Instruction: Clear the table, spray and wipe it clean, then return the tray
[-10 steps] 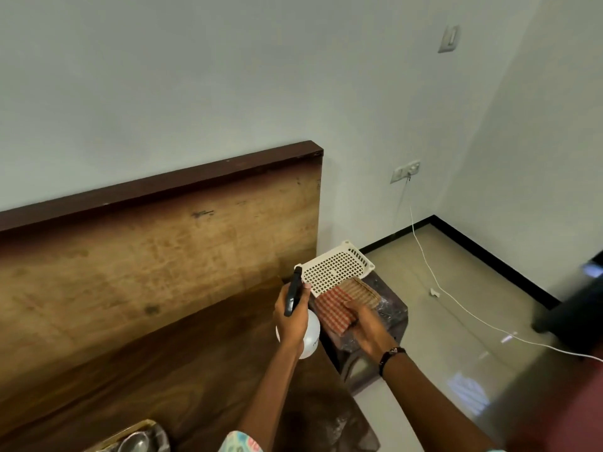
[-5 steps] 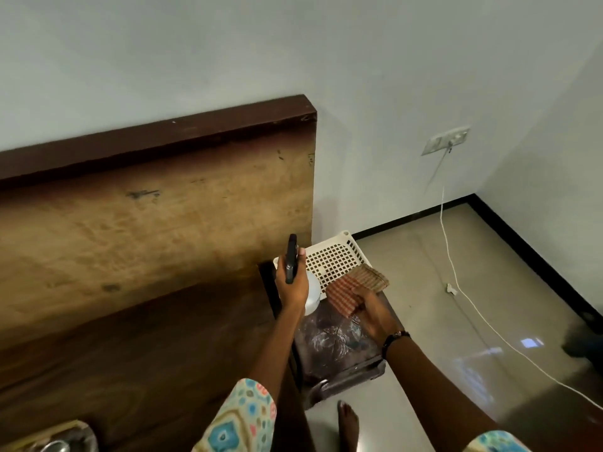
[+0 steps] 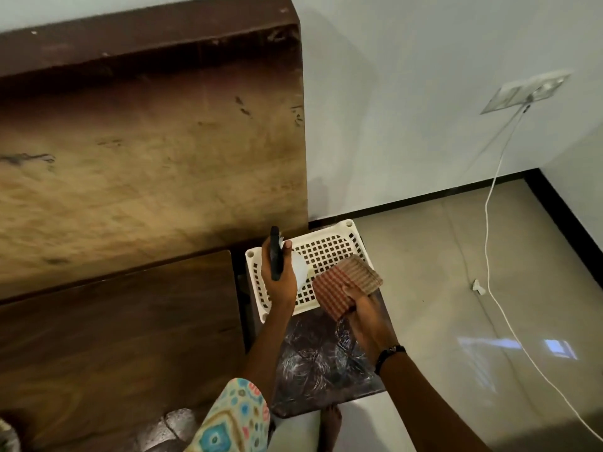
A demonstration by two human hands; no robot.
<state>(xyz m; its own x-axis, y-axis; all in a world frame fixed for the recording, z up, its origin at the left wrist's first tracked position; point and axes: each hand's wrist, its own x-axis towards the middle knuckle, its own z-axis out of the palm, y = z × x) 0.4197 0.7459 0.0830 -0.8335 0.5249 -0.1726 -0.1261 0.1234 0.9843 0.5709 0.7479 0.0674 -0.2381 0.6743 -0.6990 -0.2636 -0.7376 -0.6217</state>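
A small dark table [image 3: 329, 363] with a shiny marbled top stands beside the bed. On its far half lies a white perforated plastic tray [image 3: 329, 252]. My left hand [image 3: 277, 282] grips a spray bottle [image 3: 298, 270], white-bodied with a black trigger head, and holds it upright over the tray's left side. My right hand [image 3: 362, 311] holds a folded red-checked cloth [image 3: 342, 285], which overlaps the tray's right front corner and the tabletop.
A dark wooden bed frame [image 3: 114, 337] and tall wooden headboard [image 3: 156, 151] fill the left. A white cable [image 3: 489, 256] runs from a wall socket [image 3: 525, 93] across the tiled floor on the right. My bare foot [image 3: 329, 425] stands just before the table.
The camera has tilted down and moved closer, so the table and tray look larger. Both hands keep their grips and have come further over the tray and table.
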